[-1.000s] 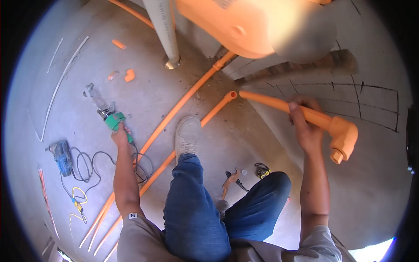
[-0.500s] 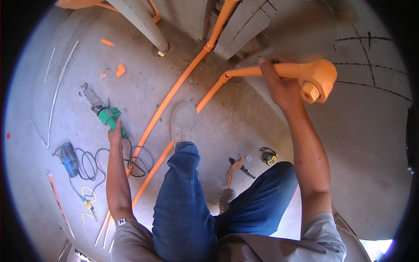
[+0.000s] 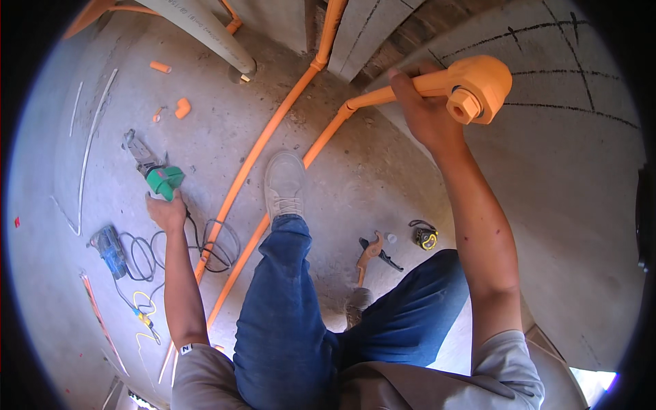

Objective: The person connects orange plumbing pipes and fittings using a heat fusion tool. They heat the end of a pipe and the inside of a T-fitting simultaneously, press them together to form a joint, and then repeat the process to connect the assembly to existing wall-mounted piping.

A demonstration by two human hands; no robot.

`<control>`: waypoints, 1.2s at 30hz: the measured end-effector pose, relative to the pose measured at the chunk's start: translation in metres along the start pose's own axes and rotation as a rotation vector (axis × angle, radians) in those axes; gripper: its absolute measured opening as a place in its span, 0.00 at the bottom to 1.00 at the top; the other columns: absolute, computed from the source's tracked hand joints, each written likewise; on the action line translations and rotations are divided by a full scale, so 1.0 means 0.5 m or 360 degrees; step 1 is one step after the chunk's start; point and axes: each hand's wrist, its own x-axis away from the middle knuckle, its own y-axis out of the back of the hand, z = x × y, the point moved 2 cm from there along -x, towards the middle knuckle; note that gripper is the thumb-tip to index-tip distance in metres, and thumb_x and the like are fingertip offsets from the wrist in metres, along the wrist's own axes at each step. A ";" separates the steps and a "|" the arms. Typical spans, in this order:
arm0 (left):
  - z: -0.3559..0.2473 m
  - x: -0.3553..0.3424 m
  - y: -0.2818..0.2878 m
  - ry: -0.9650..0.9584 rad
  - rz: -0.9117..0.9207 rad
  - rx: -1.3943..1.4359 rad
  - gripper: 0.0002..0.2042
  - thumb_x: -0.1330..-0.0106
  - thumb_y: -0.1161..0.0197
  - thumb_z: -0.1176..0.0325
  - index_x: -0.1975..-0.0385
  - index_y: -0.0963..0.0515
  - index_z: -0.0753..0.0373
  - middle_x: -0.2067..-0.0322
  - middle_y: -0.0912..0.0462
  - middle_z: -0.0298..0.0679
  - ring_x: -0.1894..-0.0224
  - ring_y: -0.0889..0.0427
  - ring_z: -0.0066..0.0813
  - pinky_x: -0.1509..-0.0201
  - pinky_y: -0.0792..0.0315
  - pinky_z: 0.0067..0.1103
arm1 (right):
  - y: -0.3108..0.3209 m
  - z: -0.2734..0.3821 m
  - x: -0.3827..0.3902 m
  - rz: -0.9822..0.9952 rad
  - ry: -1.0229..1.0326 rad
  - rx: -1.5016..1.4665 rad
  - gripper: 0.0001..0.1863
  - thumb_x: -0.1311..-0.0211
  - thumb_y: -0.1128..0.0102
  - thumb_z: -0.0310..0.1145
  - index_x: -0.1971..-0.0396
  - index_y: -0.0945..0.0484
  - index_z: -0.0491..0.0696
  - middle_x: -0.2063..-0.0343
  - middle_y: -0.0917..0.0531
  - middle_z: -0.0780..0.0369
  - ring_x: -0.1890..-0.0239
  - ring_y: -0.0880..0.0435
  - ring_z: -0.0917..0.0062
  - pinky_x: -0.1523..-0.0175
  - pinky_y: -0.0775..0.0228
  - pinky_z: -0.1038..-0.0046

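My left hand (image 3: 167,210) is around the handle end of a green pipe welding tool (image 3: 165,180), whose metal heating end points away on the concrete floor; part of the grip is hidden under my fingers. At the right, my right hand (image 3: 427,113) grips an orange pipe (image 3: 383,96) just short of its raised end. That end carries an orange elbow fitting (image 3: 480,80) with a hex plug (image 3: 463,106) in it. From my hand the pipe runs down to a joint near the wall and on along the floor.
A second orange pipe (image 3: 263,140) runs alongside, past my shoe (image 3: 285,179). Pipe cutters (image 3: 371,253) and a tape measure (image 3: 425,237) lie between my legs and the wall. On the left are a blue power tool (image 3: 109,251), cables and an orange elbow (image 3: 182,108). A grey pipe (image 3: 212,34) stands ahead.
My left hand has shifted left and closer to the green body of the welding tool. The elbow end in my right hand sits slightly higher and further left in view.
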 end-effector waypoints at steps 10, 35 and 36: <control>-0.426 0.088 0.205 -0.1379 0.0473 0.1247 0.20 0.39 0.34 0.72 0.46 0.23 0.66 0.46 0.19 0.48 0.42 0.21 0.43 0.35 0.30 0.31 | -0.024 -0.004 -0.003 -0.0063 0.0036 -0.0010 0.12 0.37 0.33 0.33 0.77 0.22 0.43 0.82 0.25 0.69 0.77 0.29 0.86 0.71 0.36 0.77; -0.809 0.190 0.333 -0.1864 0.1248 0.2040 0.20 0.38 0.28 0.66 0.47 0.20 0.65 0.54 0.15 0.46 0.51 0.15 0.38 0.46 0.21 0.29 | -0.027 -0.039 -0.011 -0.0095 0.0454 0.0097 0.05 0.41 0.40 0.22 0.65 0.20 0.42 0.66 0.15 0.60 0.62 0.16 0.73 0.55 0.24 0.71; -0.809 0.191 0.339 -0.1892 0.1261 0.1964 0.20 0.39 0.29 0.70 0.47 0.21 0.68 0.56 0.16 0.48 0.55 0.14 0.38 0.50 0.21 0.27 | -0.024 -0.043 -0.010 -0.0095 0.0451 0.0100 0.05 0.41 0.40 0.22 0.65 0.20 0.42 0.66 0.15 0.60 0.62 0.16 0.73 0.55 0.24 0.71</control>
